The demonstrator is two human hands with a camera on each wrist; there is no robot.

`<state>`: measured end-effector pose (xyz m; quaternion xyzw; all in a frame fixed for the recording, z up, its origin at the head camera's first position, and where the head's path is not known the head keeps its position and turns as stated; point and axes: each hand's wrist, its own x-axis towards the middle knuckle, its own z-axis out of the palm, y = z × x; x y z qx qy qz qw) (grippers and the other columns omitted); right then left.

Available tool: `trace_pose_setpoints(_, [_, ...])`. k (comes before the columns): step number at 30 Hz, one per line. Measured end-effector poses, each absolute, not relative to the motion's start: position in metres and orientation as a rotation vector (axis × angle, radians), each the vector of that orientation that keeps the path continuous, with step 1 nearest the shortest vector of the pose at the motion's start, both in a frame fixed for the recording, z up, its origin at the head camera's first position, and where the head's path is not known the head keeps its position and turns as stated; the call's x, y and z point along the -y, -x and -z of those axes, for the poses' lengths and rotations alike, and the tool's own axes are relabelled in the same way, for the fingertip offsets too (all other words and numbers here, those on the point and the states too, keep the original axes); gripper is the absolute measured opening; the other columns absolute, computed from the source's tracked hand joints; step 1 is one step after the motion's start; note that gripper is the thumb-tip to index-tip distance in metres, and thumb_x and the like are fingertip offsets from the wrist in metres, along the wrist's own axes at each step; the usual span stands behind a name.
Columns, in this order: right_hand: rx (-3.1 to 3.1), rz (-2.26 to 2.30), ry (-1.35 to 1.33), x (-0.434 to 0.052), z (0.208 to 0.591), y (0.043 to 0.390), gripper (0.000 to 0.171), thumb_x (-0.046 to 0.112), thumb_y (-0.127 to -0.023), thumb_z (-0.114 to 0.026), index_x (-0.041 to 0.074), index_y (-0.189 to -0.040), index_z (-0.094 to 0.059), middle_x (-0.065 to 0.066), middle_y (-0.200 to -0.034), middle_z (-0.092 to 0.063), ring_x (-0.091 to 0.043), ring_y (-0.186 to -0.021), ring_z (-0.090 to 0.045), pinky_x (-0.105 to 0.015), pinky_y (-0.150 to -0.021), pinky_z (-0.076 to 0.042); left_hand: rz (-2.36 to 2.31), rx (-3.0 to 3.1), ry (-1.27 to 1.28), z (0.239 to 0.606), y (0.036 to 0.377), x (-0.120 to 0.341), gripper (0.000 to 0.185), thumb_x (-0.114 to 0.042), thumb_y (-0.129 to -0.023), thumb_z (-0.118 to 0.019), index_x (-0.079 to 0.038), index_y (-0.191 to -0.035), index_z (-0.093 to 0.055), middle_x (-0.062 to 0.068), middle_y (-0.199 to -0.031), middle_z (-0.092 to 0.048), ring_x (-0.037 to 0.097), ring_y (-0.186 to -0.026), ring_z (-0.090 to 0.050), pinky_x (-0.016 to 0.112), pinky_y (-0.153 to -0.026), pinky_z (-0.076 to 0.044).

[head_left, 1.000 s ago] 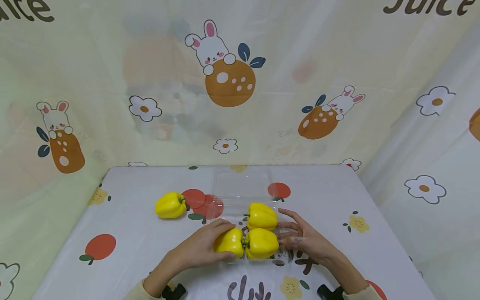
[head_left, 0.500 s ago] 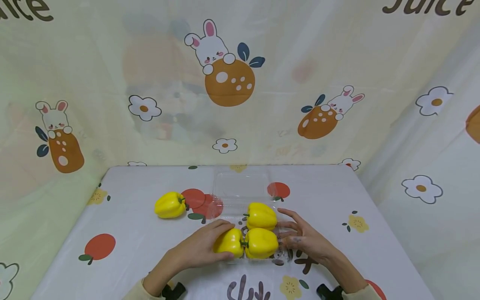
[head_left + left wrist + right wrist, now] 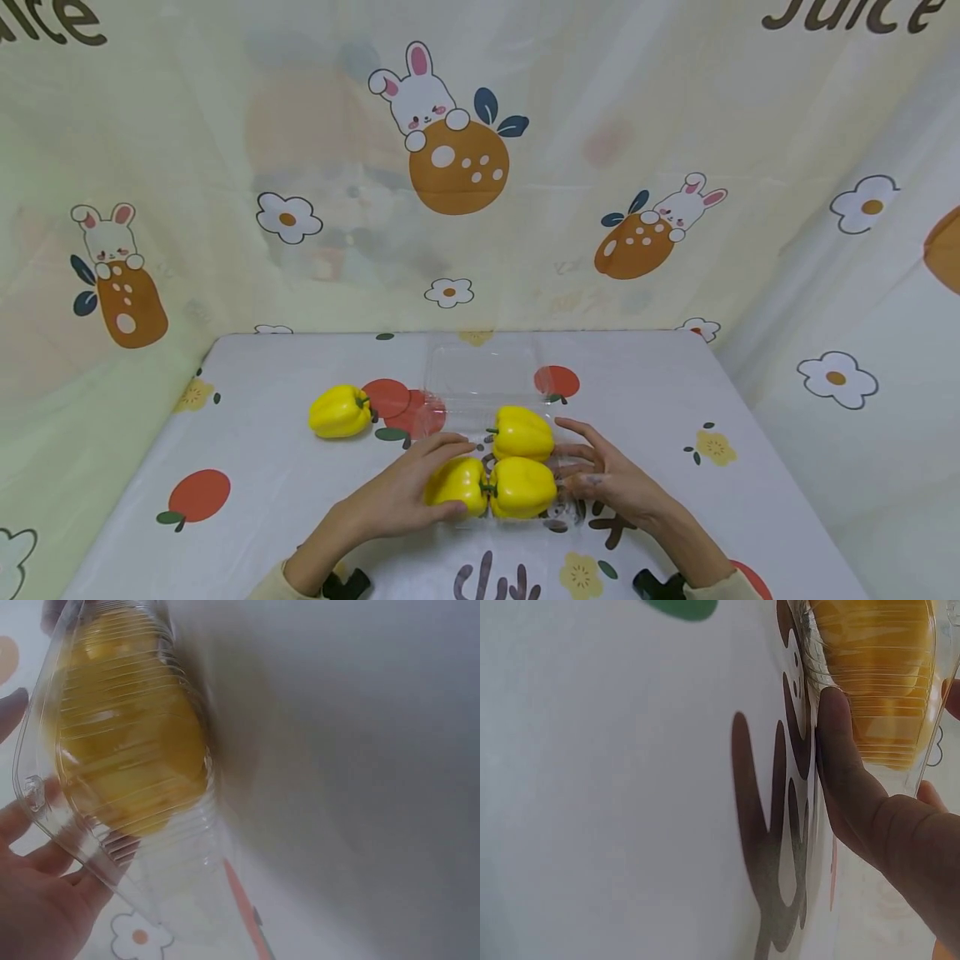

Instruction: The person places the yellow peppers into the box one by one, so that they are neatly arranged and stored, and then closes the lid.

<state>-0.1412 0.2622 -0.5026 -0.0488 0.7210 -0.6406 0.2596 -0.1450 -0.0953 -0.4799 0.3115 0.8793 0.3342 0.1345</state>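
Observation:
A clear plastic clamshell box lies on the table with its lid folded back. Three yellow bell peppers are in it: one at the near left, one at the near right, one at the far right. My left hand spans the near-left pepper, fingers at its far side and thumb at its near side. In the left wrist view its fingers look loosely spread. My right hand holds the right end of the box. The thumb rests against the ribbed wall in the right wrist view.
Another yellow bell pepper lies on the table left of the lid. The tablecloth carries printed fruit and flowers. A printed curtain hangs along the table's back edge, and more cloth hangs at both sides.
The left hand's fingers have lifted and spread slightly away from the near-left pepper. The right hand stays at the box, and the peppers rest where they were.

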Motion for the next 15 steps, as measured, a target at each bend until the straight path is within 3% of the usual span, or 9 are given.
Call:
trace_pose_setpoints(5, [-1.952, 1.741, 0.138, -0.263, 0.504, 0.141, 0.099, 0.008, -0.092, -0.078, 0.023, -0.169, -0.017, -0.034, -0.163, -0.036, -0.032, -0.130, -0.065, -0.050, -0.106, -0.059, -1.041, -2.528, -0.908, 0.480, 0.145, 0.096, 0.070, -0.045, -0.094, -0.078, -0.036, -0.156, -0.048, -0.003, -0.165, -0.044, 0.024, -0.151, -0.044, 0.060, -0.122, -0.043])
trace_pose_setpoints(15, [-1.942, 1.750, 0.149, -0.264, 0.505, 0.143, 0.100, 0.002, -0.091, -0.075, 0.023, -0.169, -0.017, -0.034, -0.162, -0.037, -0.032, -0.130, -0.064, -0.050, -0.106, -0.059, -1.210, -2.547, -0.875, 0.473, 0.147, 0.107, 0.066, -0.036, -0.096, -0.077, -0.045, -0.153, -0.046, -0.012, -0.161, -0.048, 0.023, -0.152, -0.045, 0.060, -0.122, -0.042])
